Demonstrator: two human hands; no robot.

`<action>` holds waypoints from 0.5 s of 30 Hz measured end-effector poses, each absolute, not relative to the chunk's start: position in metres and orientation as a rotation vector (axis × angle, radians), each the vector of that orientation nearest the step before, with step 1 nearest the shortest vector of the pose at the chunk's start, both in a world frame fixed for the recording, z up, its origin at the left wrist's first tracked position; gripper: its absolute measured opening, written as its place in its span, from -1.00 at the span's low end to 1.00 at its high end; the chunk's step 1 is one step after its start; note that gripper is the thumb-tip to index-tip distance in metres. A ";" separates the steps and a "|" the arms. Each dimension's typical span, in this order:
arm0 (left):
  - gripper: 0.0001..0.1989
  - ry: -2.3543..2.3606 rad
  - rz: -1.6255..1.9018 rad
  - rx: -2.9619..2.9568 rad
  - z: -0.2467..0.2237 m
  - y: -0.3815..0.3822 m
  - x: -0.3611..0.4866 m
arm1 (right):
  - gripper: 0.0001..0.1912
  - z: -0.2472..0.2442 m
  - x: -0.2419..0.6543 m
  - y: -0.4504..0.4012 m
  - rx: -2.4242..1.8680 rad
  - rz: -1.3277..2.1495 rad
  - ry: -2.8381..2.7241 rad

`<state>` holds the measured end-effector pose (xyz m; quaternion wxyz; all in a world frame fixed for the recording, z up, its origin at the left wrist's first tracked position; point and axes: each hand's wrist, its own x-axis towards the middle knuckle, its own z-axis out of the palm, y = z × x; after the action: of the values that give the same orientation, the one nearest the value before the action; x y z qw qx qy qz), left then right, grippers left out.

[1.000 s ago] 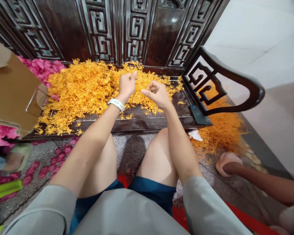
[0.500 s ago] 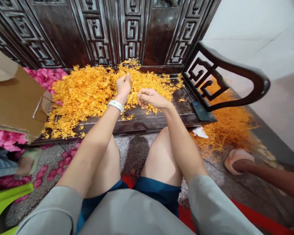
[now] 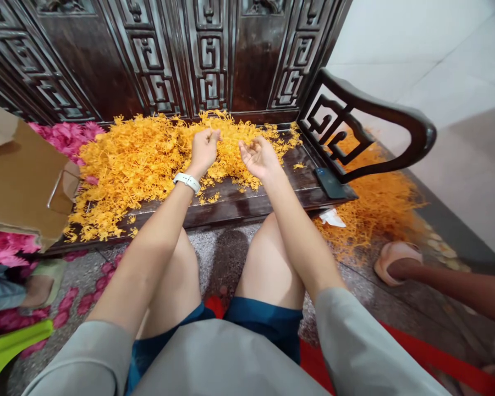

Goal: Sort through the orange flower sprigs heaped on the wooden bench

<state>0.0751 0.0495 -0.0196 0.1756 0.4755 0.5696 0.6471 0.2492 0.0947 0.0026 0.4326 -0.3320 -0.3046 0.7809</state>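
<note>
Orange plastic sprigs point(image 3: 148, 159) lying heaped across dark wooden surface point(image 3: 272, 201), more spilling onto floor at right. I'm watching left hand point(image 3: 204, 149) clenching, pinching one sprig from heap between thumb and fingers. Right hand point(image 3: 259, 157) hovering just beside it, palm up, fingers loosely curled, gripping nothing I can make out. Pink flowers point(image 3: 66, 137) lying behind cardboard box point(image 3: 20, 176). Phone point(image 3: 329, 182) resting at surface's right edge.
</note>
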 end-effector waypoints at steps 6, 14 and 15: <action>-0.53 1.666 1.767 1.452 -0.019 0.042 0.078 | -0.71 0.002 0.253 0.099 -0.805 1.888 -0.877; -0.59 1.728 1.903 1.170 -0.005 0.034 0.069 | -0.72 0.009 0.254 0.084 -0.819 1.662 -1.453; -0.57 1.736 1.909 1.142 -0.004 0.034 0.066 | -0.64 0.013 0.255 0.077 -0.768 1.687 -1.583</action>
<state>0.0660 0.0343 -0.0045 0.1590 0.3997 0.6074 0.6678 0.2553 0.0766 0.0126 0.3449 -0.2957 -0.6097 0.6496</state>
